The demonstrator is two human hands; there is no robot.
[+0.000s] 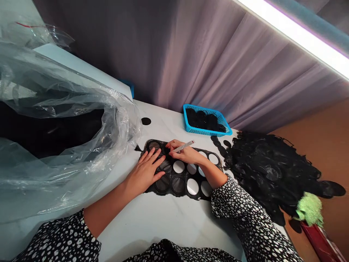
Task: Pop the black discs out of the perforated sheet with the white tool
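Observation:
A black moulded sheet (178, 185) with rows of round shapes lies flat on the white table. At its left some rounds are filled with black; toward the right, several round openings show white. My left hand (145, 169) rests flat on the sheet's left part, fingers spread, holding nothing. My right hand (185, 153) is closed around a slim white pen-like tool (185, 145), which slants up to the right. The tool's working tip is hidden by my fingers, over a round in the sheet's upper row.
Behind the sheet stands a blue basket (208, 131) of black discs. A big heap of black pieces (269, 174) lies at right, near a green cloth (310, 209). A clear plastic bag (114, 134) with black contents fills the left. One black disc (146, 121) lies behind the sheet.

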